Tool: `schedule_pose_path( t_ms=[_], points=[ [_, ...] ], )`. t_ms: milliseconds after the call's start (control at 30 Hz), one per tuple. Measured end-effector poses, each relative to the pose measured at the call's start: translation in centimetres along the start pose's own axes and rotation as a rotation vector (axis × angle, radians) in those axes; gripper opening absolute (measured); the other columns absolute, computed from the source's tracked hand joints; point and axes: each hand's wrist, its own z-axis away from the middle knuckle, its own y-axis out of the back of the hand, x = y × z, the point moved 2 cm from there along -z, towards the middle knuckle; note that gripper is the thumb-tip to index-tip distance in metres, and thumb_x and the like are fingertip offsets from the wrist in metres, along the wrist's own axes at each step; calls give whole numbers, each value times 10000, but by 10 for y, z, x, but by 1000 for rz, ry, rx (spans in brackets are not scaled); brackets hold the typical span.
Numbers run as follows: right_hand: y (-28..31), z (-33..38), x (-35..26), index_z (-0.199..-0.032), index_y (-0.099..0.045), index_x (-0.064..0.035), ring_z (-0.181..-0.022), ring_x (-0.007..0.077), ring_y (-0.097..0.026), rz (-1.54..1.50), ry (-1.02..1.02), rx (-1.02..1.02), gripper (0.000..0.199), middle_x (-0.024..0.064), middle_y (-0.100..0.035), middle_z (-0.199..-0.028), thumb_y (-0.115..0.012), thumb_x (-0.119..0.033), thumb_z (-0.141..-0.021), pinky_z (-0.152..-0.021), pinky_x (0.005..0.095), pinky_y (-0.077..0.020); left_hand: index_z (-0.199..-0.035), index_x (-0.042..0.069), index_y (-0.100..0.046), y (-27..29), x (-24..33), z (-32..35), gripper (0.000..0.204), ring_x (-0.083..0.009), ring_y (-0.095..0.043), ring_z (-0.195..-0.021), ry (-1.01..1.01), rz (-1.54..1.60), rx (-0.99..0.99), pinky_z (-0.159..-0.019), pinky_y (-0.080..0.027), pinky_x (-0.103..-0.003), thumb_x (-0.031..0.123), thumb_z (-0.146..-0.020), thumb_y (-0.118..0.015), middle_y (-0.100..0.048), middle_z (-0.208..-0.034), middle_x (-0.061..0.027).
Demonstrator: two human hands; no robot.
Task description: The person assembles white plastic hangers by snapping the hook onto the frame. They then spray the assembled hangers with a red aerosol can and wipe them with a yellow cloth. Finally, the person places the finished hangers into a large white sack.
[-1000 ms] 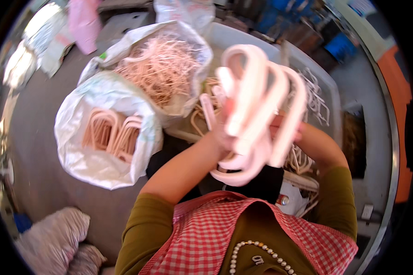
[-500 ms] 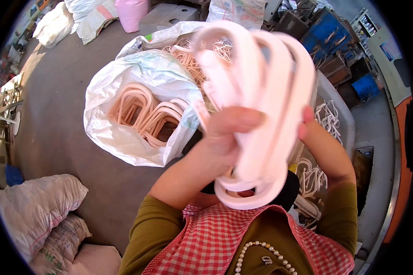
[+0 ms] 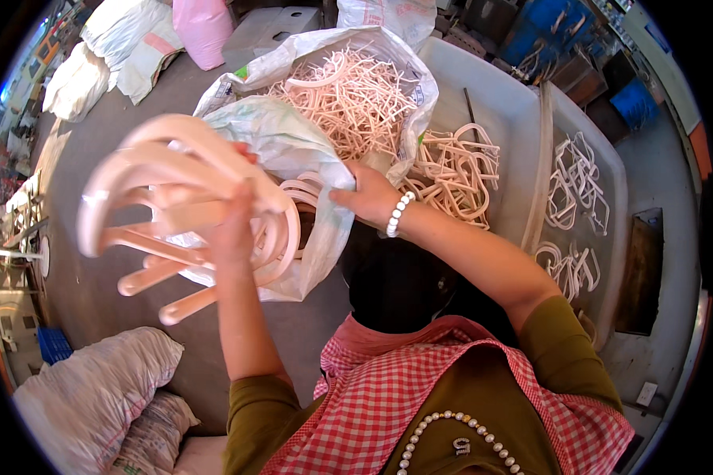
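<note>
Sitting broad to the right, a pale tub (image 3: 491,95) holds tangled pink strips (image 3: 459,174), next to a large white sack (image 3: 417,79) heaped with thin pink scraps (image 3: 356,103), and nearer the person a second white sack (image 3: 337,233) gapes around curved pink pieces (image 3: 303,188). In front of its left part, blocking much of it from sight, is a bundle of pink hooped pieces (image 3: 194,212), clasped in the grip of the left hand (image 3: 230,226), while the right hand (image 3: 364,194) pinches that sack's rim, a white beaded bracelet (image 3: 400,214) around the wrist.
</note>
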Motion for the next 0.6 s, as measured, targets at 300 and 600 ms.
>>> schedule_pose_path(
  t_ms=[300,600],
  points=[
    [-27,36,0,-1198,-528,33,-918,255,-652,-233,38,39,364,183,-664,-1017,-579,-117,-870,-820,345,-489,-1386,41,-379,15,-127,110,596,-153,-493,-1151,840,-197,-500,-951,-418,-297,121,-861,-649,-524,-1246,-54],
    [-8,20,2,-1185,-559,4,-763,302,-641,-69,44,160,376,203,-658,-864,-580,-214,-880,-697,378,-491,-1429,5,-287,17,-237,75,613,-247,-469,-1220,814,-323,-783,-1000,-391,-362,246,-926,-539,-471,-1359,-134]
  ],
)
